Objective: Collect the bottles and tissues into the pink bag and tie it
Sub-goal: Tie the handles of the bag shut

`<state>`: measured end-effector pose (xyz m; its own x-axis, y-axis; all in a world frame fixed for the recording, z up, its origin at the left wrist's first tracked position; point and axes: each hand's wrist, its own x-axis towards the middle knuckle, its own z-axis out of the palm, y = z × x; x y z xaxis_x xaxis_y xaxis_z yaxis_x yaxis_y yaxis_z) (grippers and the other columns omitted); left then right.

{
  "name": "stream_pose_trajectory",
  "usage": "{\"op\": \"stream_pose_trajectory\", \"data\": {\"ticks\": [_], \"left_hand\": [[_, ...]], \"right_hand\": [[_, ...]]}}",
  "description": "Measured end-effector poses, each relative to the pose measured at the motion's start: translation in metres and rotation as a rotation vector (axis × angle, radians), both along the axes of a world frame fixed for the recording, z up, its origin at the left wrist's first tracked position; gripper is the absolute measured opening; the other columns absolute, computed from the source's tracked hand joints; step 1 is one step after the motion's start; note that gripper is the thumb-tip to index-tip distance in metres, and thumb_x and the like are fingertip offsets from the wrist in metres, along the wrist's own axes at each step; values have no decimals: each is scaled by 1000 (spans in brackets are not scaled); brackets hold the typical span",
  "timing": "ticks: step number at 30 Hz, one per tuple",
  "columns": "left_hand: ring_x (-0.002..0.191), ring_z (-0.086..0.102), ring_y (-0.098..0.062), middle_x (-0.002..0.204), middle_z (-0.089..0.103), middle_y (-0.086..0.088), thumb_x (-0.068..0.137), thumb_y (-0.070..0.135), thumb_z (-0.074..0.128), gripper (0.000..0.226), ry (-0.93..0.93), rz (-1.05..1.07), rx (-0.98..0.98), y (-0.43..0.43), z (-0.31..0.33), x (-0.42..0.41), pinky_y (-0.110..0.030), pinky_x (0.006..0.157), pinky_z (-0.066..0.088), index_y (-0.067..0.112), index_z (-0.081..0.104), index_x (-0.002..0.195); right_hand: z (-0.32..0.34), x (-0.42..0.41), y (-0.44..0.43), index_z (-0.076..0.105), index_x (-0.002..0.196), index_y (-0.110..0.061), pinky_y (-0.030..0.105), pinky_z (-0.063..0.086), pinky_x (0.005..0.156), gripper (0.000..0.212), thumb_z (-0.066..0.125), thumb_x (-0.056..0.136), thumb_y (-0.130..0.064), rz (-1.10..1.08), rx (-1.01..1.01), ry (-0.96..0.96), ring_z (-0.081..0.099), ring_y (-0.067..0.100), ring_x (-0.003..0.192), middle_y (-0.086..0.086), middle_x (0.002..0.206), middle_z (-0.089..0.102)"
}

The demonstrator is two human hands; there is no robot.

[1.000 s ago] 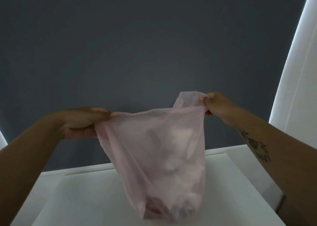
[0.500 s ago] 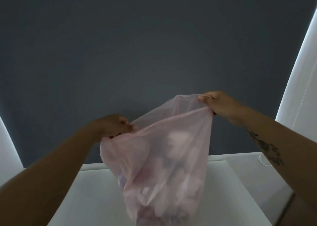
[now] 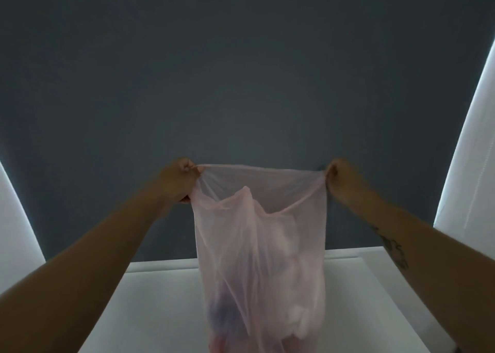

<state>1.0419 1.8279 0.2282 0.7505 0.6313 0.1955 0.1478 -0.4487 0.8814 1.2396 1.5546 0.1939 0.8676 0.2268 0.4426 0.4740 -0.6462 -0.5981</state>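
Observation:
A thin, see-through pink bag (image 3: pixel 257 234) hangs in the air in front of me, above the white table (image 3: pixel 160 307). My left hand (image 3: pixel 179 178) grips the left corner of its mouth and my right hand (image 3: pixel 341 178) grips the right corner, with the rim stretched taut between them. White crumpled tissues (image 3: pixel 297 318) show through the plastic low on the right. A dark bluish shape (image 3: pixel 222 315) shows low on the left; what it is stays unclear. The bag's bottom runs out of the frame.
A dark grey wall (image 3: pixel 241 71) fills the background. White panels stand at the right edge (image 3: pixel 466 165) and the left edge (image 3: pixel 13 218). The table's far edge lies behind the bag.
Both hands rose and pulled apart, drawing the bag's mouth into a level, taut line. The bag now hangs longer and straighter; the view has tilted upward.

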Motion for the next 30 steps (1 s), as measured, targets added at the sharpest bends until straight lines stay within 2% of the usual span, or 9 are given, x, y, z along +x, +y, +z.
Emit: {"op": "stream_pose_trajectory", "data": {"ticks": [6, 11, 16, 19, 21, 23, 26, 28, 30], "left_hand": [[65, 43, -16, 75, 49, -5, 105, 27, 50, 25, -71, -59, 34, -2, -8, -6, -27, 62, 39, 19, 53, 82], [70, 51, -15, 78, 58, -3, 104, 29, 52, 19, -57, -122, 141, -6, -8, -15, -27, 62, 41, 14, 63, 97], [76, 62, -9, 93, 66, 0, 99, 40, 57, 19, -66, -96, 181, -9, -6, -29, -19, 63, 48, 34, 59, 117], [89, 57, 7, 103, 61, 19, 74, 55, 77, 46, 53, -211, 280, -9, -6, -38, -4, 67, 45, 45, 56, 113], [95, 53, 14, 109, 54, 33, 54, 55, 88, 64, 249, -297, 508, -7, -10, -41, 5, 75, 39, 50, 53, 109], [93, 54, 8, 108, 57, 28, 68, 37, 91, 53, 351, -260, 668, 3, -19, -38, 5, 76, 36, 44, 56, 108], [88, 61, -13, 89, 67, 7, 91, 16, 72, 15, 237, -84, 583, 20, -26, -31, -4, 64, 40, 29, 68, 83], [77, 56, -18, 78, 63, -3, 96, 14, 64, 21, 210, 9, 524, 28, -27, -28, -16, 60, 39, 11, 68, 76], [69, 47, -20, 70, 54, -5, 101, 23, 58, 33, 169, 93, 503, 32, -28, -29, -27, 59, 36, 6, 59, 72]], "right_hand": [[-56, -17, 26, 53, 134, -28, 38, 34, 107, 47, 52, 89, -14, 291, -401, -182, 37, 37, 131, 14, 150, 31], [-71, -5, 49, 33, 144, -47, 54, 12, 117, 56, 45, 96, -19, -41, -587, -155, 6, 42, 146, 11, 162, -1], [-66, 8, 32, 61, 123, -31, 51, 34, 101, 35, 49, 94, -16, -216, -583, -346, 31, 40, 128, 11, 156, 21], [-60, 20, 25, 59, 124, -27, 45, 35, 100, 32, 50, 95, -19, -226, -653, -294, 36, 36, 122, 11, 150, 25], [-59, 30, 20, 54, 126, -18, 43, 40, 97, 31, 53, 95, -20, -170, -487, -217, 41, 37, 119, 16, 143, 34], [-49, 30, 16, 54, 111, -8, 38, 44, 80, 20, 47, 95, -18, -45, -37, -29, 52, 32, 102, 19, 123, 49], [-33, 26, 11, 46, 99, -7, 34, 48, 69, 11, 42, 96, -17, 103, 463, 315, 54, 23, 80, 13, 99, 55], [-27, 24, 10, 48, 107, -2, 43, 56, 79, 24, 44, 91, -19, 161, 686, 499, 62, 34, 94, 17, 106, 59], [-21, 20, 10, 52, 111, 6, 36, 57, 66, 33, 42, 84, -11, 217, 906, 573, 64, 32, 83, 18, 99, 59]]}}
